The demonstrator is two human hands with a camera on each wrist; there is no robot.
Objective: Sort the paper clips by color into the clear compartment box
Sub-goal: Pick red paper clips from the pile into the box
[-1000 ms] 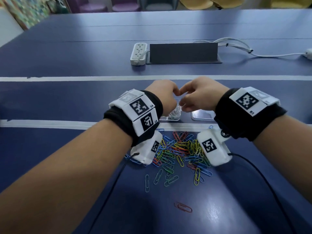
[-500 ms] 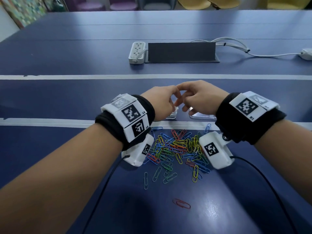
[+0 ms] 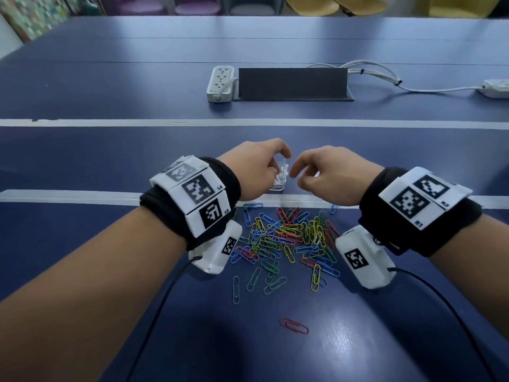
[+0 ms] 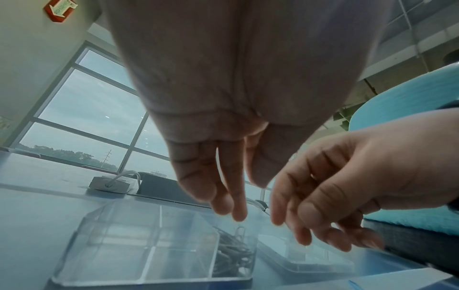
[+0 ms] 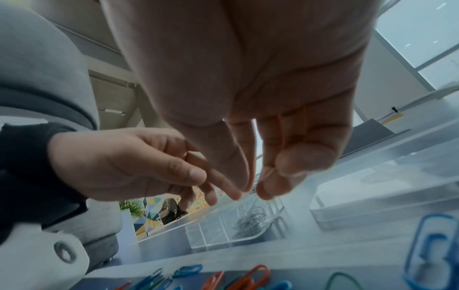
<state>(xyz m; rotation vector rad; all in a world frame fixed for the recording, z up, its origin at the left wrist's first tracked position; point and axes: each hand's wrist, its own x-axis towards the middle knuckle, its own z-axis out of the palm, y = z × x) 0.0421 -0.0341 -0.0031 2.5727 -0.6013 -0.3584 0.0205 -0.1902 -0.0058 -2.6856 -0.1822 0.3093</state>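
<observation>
**Hands part over the box: a clip seems to have just gone in**

The left hand (image 3: 256, 166) hangs with its fingers loose and slightly curled, and no view shows anything in it. The right hand (image 3: 327, 175) has its thumb close against its fingertips (image 5: 265, 188). The right wrist view shows a thin pale sliver there, which may be a clip or only a highlight, so I cannot tell whether it holds anything. Half a second ago the fingertips of both hands were meeting above the box; now there is a clear gap between them. I read that as a clip separated or dropped, with one sorting round about finished.

Just under both sets of fingertips sits the clear compartment box (image 4: 111, 245), on the far side of the white line across the table (image 3: 110, 161). Its near right compartment holds a tangle of white paper clips (image 5: 250, 217); the other compartments that can be seen look unfilled. A second clear piece (image 5: 372, 196), perhaps the lid, lies just beside the box on the right.

Near the wrists, the main pile of paper clips (image 3: 289, 238) is a loose heap of blue, green, yellow, red and orange, interlocked and overlapping. A few strays lie closer to the person, among them a lone red clip (image 3: 293, 325). Going by this, only white is sorted and most of the work remains
</observation>
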